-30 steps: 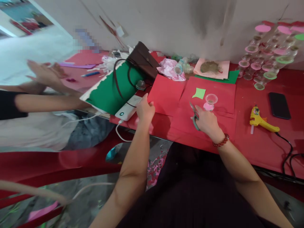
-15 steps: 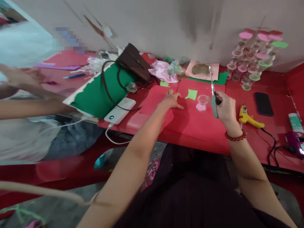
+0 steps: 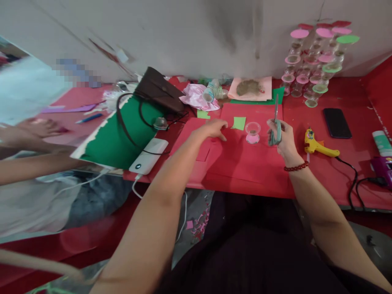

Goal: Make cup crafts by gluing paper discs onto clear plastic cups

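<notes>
My right hand (image 3: pixel 283 136) is closed round the green handles of a pair of scissors (image 3: pixel 276 122), whose blades point up, away from me. Over the red paper (image 3: pixel 186 132) my left hand (image 3: pixel 216 130) hovers or rests with fingers apart, holding nothing; whether it touches the paper is unclear. Between my hands stands a small clear cup piece with a pink base (image 3: pixel 252 133). A green paper scrap (image 3: pixel 239 123) lies just left of it, and another green scrap (image 3: pixel 203 114) is behind my left hand.
At right are a yellow glue gun (image 3: pixel 320 147) with its cord, a phone (image 3: pixel 337 123) and stacked clear cups (image 3: pixel 302 79). A brown bag (image 3: pixel 159 90), green board (image 3: pixel 122 134) and white power bank (image 3: pixel 149 156) lie left, beside another person's arms (image 3: pixel 33 143).
My right hand has turned the scissors, so the handles now face me more. My left hand has shifted slightly on the red paper, its fingers less spread. The camera view has shifted.
</notes>
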Demonstrator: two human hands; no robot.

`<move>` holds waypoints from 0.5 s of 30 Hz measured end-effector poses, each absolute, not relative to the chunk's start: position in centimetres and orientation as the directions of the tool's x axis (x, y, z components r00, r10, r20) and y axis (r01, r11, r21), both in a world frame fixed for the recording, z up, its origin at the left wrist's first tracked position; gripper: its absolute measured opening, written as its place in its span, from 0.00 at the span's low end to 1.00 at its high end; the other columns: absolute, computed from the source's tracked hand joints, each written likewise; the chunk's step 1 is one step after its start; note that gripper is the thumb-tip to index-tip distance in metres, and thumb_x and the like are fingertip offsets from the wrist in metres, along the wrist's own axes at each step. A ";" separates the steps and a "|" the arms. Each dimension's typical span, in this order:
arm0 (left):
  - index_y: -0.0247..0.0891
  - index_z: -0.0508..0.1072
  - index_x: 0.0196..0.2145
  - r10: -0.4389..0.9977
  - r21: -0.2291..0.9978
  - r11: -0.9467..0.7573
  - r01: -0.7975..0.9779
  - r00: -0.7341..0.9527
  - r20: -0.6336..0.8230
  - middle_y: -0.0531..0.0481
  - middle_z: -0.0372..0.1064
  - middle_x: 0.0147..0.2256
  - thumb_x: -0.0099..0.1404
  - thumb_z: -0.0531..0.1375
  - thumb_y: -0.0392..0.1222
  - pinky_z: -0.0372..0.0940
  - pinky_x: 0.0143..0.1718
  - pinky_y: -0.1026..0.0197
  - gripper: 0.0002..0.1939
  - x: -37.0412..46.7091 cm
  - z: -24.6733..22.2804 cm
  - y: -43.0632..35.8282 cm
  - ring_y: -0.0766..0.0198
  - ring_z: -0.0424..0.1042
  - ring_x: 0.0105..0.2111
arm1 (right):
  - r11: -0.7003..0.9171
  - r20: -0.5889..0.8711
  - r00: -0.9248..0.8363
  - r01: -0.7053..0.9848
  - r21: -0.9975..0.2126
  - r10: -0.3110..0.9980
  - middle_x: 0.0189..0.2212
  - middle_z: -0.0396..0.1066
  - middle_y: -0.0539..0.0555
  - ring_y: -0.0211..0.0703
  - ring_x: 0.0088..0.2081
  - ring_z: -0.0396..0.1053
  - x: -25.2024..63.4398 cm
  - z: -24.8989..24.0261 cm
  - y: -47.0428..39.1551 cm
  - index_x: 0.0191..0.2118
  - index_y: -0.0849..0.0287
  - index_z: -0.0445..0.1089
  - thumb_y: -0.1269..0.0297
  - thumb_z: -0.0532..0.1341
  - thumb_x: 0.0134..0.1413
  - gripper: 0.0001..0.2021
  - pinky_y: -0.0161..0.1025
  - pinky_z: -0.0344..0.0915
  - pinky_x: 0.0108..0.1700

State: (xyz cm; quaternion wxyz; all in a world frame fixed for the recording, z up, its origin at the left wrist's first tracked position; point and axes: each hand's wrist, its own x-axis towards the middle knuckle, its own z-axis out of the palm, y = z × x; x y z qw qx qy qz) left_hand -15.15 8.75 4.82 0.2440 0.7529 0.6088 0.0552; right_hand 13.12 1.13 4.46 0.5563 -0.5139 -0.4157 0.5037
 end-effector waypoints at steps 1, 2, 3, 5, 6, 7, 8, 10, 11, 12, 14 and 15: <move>0.40 0.72 0.26 0.951 0.504 -0.118 0.856 0.244 -0.192 0.49 0.71 0.33 0.39 0.76 0.28 0.62 0.52 0.50 0.20 -15.6 5.3 8.5 0.48 0.72 0.43 | -0.039 -0.061 0.145 -0.150 -0.988 0.988 0.21 0.65 0.42 0.31 0.18 0.63 13.1 4.6 1.1 0.37 0.56 0.70 0.50 0.70 0.54 0.16 0.32 0.59 0.19; 0.39 0.73 0.26 0.960 0.589 -0.094 0.803 0.231 -0.162 0.49 0.72 0.32 0.40 0.76 0.27 0.63 0.51 0.52 0.19 -16.1 5.9 8.0 0.50 0.73 0.42 | -0.041 -0.065 0.144 -0.169 -0.985 0.987 0.20 0.65 0.42 0.31 0.17 0.62 13.1 4.7 1.0 0.37 0.56 0.69 0.52 0.70 0.55 0.15 0.32 0.59 0.19; 0.38 0.75 0.26 0.970 0.683 -0.070 0.728 0.210 -0.125 0.50 0.72 0.31 0.42 0.75 0.27 0.64 0.51 0.53 0.17 -16.7 6.5 7.5 0.52 0.74 0.41 | -0.039 -0.066 0.142 -0.187 -0.982 0.988 0.20 0.66 0.42 0.31 0.17 0.62 13.2 4.9 0.9 0.37 0.56 0.69 0.53 0.70 0.55 0.14 0.32 0.59 0.18; 0.36 0.77 0.27 0.977 0.856 -0.012 0.518 0.187 -0.100 0.48 0.74 0.30 0.47 0.75 0.31 0.66 0.50 0.54 0.12 -17.8 7.7 6.4 0.54 0.75 0.40 | -0.031 -0.061 0.135 -0.211 -0.977 0.989 0.20 0.66 0.42 0.31 0.17 0.62 13.2 5.1 0.7 0.36 0.56 0.70 0.52 0.71 0.54 0.15 0.32 0.59 0.18; 0.35 0.79 0.30 0.980 0.922 0.015 0.386 0.178 -0.091 0.47 0.76 0.32 0.50 0.74 0.34 0.67 0.50 0.53 0.10 -18.0 8.2 5.9 0.54 0.76 0.40 | -0.026 -0.057 0.134 -0.221 -0.975 0.989 0.20 0.66 0.42 0.31 0.17 0.62 13.2 5.2 0.7 0.36 0.56 0.70 0.51 0.72 0.53 0.16 0.32 0.59 0.18; 0.35 0.81 0.32 0.979 0.960 0.016 0.278 0.189 -0.071 0.47 0.77 0.34 0.54 0.73 0.37 0.68 0.51 0.52 0.09 -17.9 8.7 5.4 0.55 0.76 0.41 | -0.022 -0.053 0.133 -0.228 -0.973 0.990 0.20 0.66 0.42 0.31 0.17 0.62 13.2 5.2 0.6 0.36 0.56 0.70 0.50 0.73 0.51 0.18 0.32 0.59 0.18; 0.36 0.81 0.35 0.977 0.978 -0.002 0.208 0.208 -0.042 0.47 0.78 0.36 0.56 0.72 0.38 0.69 0.52 0.52 0.08 -17.5 9.0 5.1 0.55 0.76 0.42 | -0.017 -0.049 0.132 -0.235 -0.972 0.990 0.20 0.66 0.42 0.31 0.17 0.62 13.1 5.3 0.6 0.37 0.56 0.70 0.49 0.74 0.50 0.19 0.32 0.59 0.18; 0.37 0.81 0.37 0.966 0.979 -0.069 0.191 0.259 0.018 0.49 0.78 0.37 0.58 0.71 0.36 0.69 0.53 0.54 0.08 -15.5 9.4 5.0 0.58 0.76 0.42 | -0.005 -0.040 0.136 -0.245 -0.969 0.990 0.19 0.66 0.41 0.31 0.17 0.62 13.0 5.2 0.6 0.37 0.56 0.71 0.48 0.75 0.48 0.20 0.31 0.58 0.17; 0.37 0.81 0.38 0.960 0.969 -0.103 0.224 0.276 0.038 0.50 0.77 0.36 0.57 0.70 0.33 0.68 0.53 0.56 0.09 -14.1 9.4 5.2 0.61 0.75 0.40 | 0.002 -0.033 0.138 -0.246 -0.969 0.990 0.19 0.66 0.41 0.31 0.16 0.62 13.0 5.1 0.7 0.37 0.56 0.71 0.48 0.75 0.48 0.20 0.31 0.57 0.17; 0.37 0.80 0.37 0.958 0.957 -0.122 0.261 0.283 0.045 0.52 0.76 0.34 0.56 0.70 0.30 0.68 0.51 0.58 0.10 -12.5 9.3 5.5 0.63 0.75 0.38 | 0.007 -0.029 0.142 -0.245 -0.969 0.989 0.18 0.66 0.41 0.31 0.16 0.61 13.0 5.1 0.8 0.37 0.56 0.71 0.49 0.75 0.48 0.20 0.31 0.56 0.16; 0.37 0.79 0.35 0.967 0.949 -0.110 0.296 0.252 0.033 0.54 0.74 0.30 0.58 0.68 0.29 0.68 0.46 0.60 0.07 -9.3 8.9 6.2 0.66 0.72 0.34 | 0.005 -0.036 0.161 -0.249 -0.969 0.986 0.18 0.66 0.40 0.31 0.15 0.61 12.9 4.9 1.0 0.37 0.56 0.71 0.52 0.74 0.49 0.18 0.31 0.57 0.16; 0.36 0.78 0.33 0.975 0.950 -0.096 0.296 0.221 0.030 0.54 0.74 0.30 0.58 0.68 0.29 0.67 0.45 0.60 0.06 -8.0 8.7 6.6 0.67 0.72 0.33 | 0.001 -0.046 0.178 -0.256 -0.967 0.983 0.18 0.66 0.40 0.31 0.15 0.61 13.0 4.8 1.2 0.37 0.56 0.71 0.54 0.73 0.50 0.16 0.31 0.57 0.16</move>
